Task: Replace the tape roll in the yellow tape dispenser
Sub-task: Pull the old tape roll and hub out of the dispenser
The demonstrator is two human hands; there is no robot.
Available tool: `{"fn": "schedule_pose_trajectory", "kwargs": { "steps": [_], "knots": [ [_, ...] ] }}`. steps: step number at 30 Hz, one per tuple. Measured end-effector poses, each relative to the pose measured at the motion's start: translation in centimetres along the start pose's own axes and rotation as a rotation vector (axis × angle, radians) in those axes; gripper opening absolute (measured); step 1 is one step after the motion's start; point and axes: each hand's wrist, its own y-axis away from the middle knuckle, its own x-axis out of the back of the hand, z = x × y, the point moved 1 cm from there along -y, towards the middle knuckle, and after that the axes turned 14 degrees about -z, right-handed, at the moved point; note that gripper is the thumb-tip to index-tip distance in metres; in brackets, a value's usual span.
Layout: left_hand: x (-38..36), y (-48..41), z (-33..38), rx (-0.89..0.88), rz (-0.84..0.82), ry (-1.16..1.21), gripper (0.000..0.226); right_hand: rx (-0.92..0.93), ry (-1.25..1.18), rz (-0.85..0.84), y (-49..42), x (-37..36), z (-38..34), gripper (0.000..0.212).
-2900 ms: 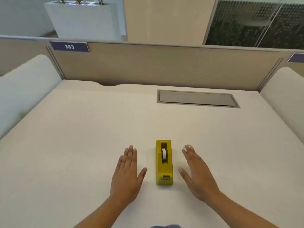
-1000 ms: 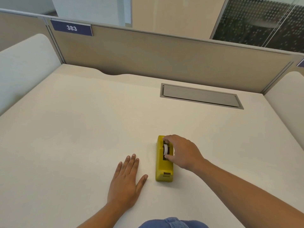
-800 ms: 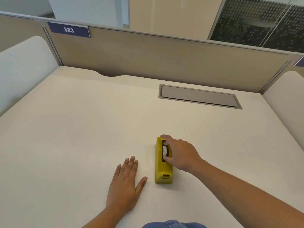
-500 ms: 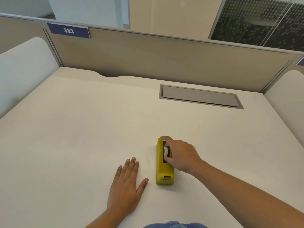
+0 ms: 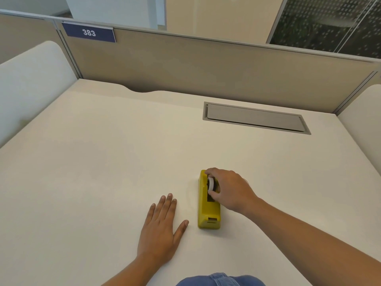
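Observation:
The yellow tape dispenser (image 5: 208,211) lies lengthwise on the cream desk (image 5: 103,162), its cutter end toward me. A white tape roll (image 5: 210,184) sits in its slot and has risen partly out of it. My right hand (image 5: 228,188) reaches over the dispenser from the right, forefinger and thumb pinched on the roll's far and near sides. My left hand (image 5: 161,230) lies flat on the desk just left of the dispenser, fingers spread, holding nothing and not touching it.
A grey cable hatch (image 5: 255,118) is set flush in the desk at the back right. A beige partition (image 5: 206,67) with a blue 383 plate (image 5: 89,33) closes the back. White curved side panels (image 5: 26,83) flank the desk.
My right hand came from flat on the desk onto the dispenser and closed on the tape roll; the roll now stands a little higher in its slot. My left hand stayed flat.

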Motion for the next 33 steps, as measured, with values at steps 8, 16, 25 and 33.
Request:
{"fn": "schedule_pose_trajectory", "kwargs": {
  "steps": [8,16,25,33],
  "knots": [
    [0.0,0.1,0.0,-0.003,0.011,0.003,0.077,0.03,-0.032,0.002,0.3,0.6,-0.2,0.041],
    [-0.1,0.0,-0.1,0.003,-0.001,0.015,0.077,0.04,-0.064,0.007,0.6,1.2,-0.6,0.037],
    [1.6,-0.3,0.7,0.019,0.013,0.203,0.068,-0.004,-0.156,0.031,1.9,1.1,-0.8,0.037],
    [10.0,-0.9,6.7,-0.067,0.051,0.912,0.038,-0.025,-0.29,0.074,5.7,1.8,-2.1,0.043]
  ]
}}
